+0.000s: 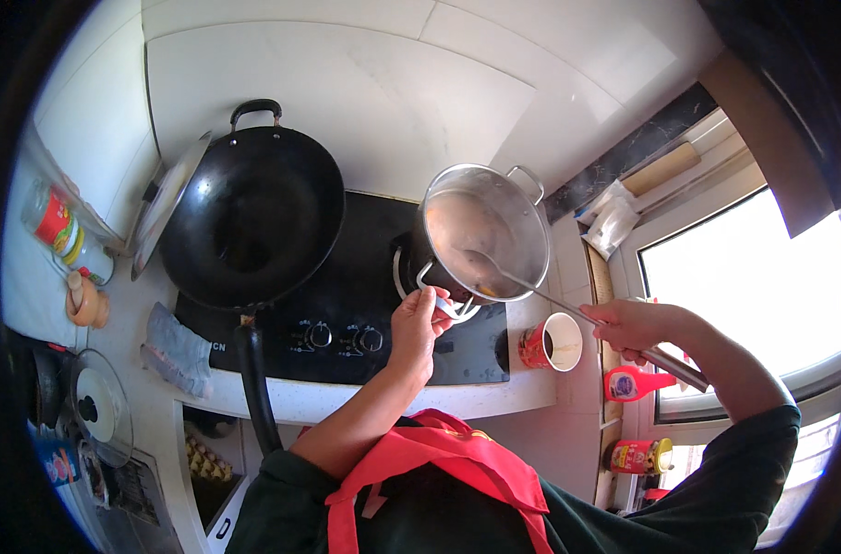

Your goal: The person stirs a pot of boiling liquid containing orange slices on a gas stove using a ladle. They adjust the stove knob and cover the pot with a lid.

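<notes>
A steaming stainless steel pot [488, 232] of cloudy, brownish liquid stands on the right burner of the black glass cooktop [386, 228]. My left hand [416, 325] grips its near side handle, fingers around the light-coloured grip. In my right hand [635, 329] is the long metal handle of a ladle [555, 299]; the ladle's head dips into the liquid. Some orange pieces show near the pot's wall. To the left, a black wok [254, 215] sits on the cooktop, its long handle towards me. A paper cup [564, 343] with dark contents stands right of the cooktop.
A glass lid [171, 208] leans beside the wok, near a grey cloth [178, 350]. Jars [67, 228] and a wooden mortar [88, 305] stand far left. Along the window at right are a red bottle [635, 383], a red jar [638, 456] and plastic bags [611, 221].
</notes>
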Demonstrator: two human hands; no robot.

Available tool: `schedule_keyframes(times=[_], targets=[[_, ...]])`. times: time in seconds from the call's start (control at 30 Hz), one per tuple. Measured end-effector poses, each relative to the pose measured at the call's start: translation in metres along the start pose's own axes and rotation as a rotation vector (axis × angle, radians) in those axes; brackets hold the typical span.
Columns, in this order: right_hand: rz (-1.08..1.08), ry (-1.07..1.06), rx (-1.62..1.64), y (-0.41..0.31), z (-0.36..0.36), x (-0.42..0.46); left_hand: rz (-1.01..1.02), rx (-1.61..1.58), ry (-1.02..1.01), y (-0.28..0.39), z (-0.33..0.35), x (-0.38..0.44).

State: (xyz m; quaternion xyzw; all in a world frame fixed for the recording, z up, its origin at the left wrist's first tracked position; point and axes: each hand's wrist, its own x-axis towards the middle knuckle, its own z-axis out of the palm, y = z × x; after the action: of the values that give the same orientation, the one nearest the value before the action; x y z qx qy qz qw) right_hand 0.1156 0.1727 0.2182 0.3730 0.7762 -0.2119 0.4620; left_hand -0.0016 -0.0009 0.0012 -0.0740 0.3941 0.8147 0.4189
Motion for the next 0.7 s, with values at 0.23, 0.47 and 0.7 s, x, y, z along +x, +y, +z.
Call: schedule_keyframes(times=[0.23, 0.47, 0.7], targets=[[-0.102, -0.218, 0.593, -0.005, 0.009, 0.022, -0.02, 0.005, 0.0, -0.001, -0.001, 0.002], [-0.322, -0.283, 1.253, 0.006, 0.059, 0.071, -0.006, 0.034, -0.022, -0.002, -0.004, 0.002], [-0.448, 0.426, 0.513, 0.026, 0.082, 0.065, -0.015, 0.041, -0.025, 0.0, -0.004, 0.001]])
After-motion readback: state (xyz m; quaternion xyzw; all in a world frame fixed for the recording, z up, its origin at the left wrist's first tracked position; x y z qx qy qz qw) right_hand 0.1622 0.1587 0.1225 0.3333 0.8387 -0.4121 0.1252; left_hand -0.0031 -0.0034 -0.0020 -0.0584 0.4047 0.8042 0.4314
